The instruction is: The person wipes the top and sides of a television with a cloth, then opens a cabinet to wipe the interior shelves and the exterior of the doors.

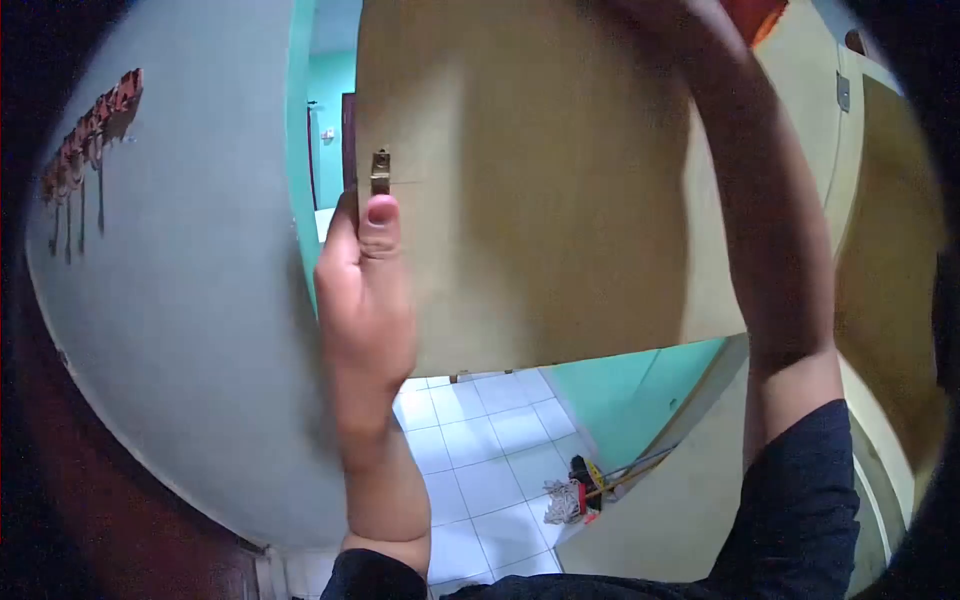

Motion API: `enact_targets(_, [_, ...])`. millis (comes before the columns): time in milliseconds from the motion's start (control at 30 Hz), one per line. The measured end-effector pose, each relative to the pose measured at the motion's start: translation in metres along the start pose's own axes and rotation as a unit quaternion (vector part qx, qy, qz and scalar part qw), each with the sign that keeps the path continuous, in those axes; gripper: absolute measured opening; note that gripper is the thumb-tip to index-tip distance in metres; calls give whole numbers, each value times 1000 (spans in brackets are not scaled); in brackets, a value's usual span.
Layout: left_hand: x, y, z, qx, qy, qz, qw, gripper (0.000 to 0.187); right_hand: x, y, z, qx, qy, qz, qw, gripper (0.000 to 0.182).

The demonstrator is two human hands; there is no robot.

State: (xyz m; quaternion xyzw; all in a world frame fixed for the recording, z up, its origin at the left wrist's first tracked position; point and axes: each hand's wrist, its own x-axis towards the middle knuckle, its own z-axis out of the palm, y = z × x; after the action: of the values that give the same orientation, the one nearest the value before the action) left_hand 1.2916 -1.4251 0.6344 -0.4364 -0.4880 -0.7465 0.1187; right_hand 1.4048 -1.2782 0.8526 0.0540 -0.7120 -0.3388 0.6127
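A flat beige wooden board (570, 200) fills the upper middle of the head view, with a small brass-coloured metal fitting (381, 172) at its left edge. My left hand (368, 285) is closed on that edge, thumb on the front face just below the fitting. Its fingers pass behind the board and are mostly hidden. Raised to the top of the view, my right hand (672, 22) is in front of the board's upper part, dark and blurred. Its fingers are cut off by the frame, so whether it grips the board cannot be made out.
Hooks with hanging utensils (92, 160) are on the grey wall at left. Below the board lies a white tiled floor (480, 440) with a mop (568, 500) and brush. A pale door or panel with a metal hinge (843, 93) stands at right; something orange-red (758, 18) shows above.
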Motion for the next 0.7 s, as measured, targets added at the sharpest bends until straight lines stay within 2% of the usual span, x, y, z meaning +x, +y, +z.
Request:
enact_targets(100, [4,-13,3,-101,53,-71,991,67,-31,-44,2,51,-19,-94,994,56])
enact_targets(167, [10,-33,-3,-285,39,-77,955,56,-60,-68,1,99,-48,-167,980,56])
enact_targets(200, [10,-37,-6,-385,1,-46,922,47,-72,-78,0,125,-62,-199,970,56])
enact_targets(233, [13,-35,-9,-384,-3,-46,922,47,-84,-86,-1,145,-81,-225,960,56])
enact_targets(300, [30,-25,-12,-527,-202,-171,808,37,-105,-95,-4,176,-119,-261,942,56])
enact_targets(333, [42,-19,-11,-582,-296,-229,722,33,-115,-96,-5,184,-136,-275,934,56])
enact_targets(400, [64,-10,-6,-649,-463,-330,506,29,-126,-92,-9,184,-152,-287,928,56])
enact_targets(433, [67,-6,-4,-645,-465,-318,516,30,-129,-87,-8,179,-154,-286,929,56])
enact_targets(533, [70,-1,6,-550,-264,-213,763,34,-116,-58,-7,138,-121,-254,950,56])
enact_targets(600, [81,-4,13,-492,-195,-194,826,37,-101,-31,-8,93,-85,-221,967,56])
enact_targets(700, [90,-10,23,-451,-167,-199,854,42,-75,7,-9,40,-35,-163,985,56])
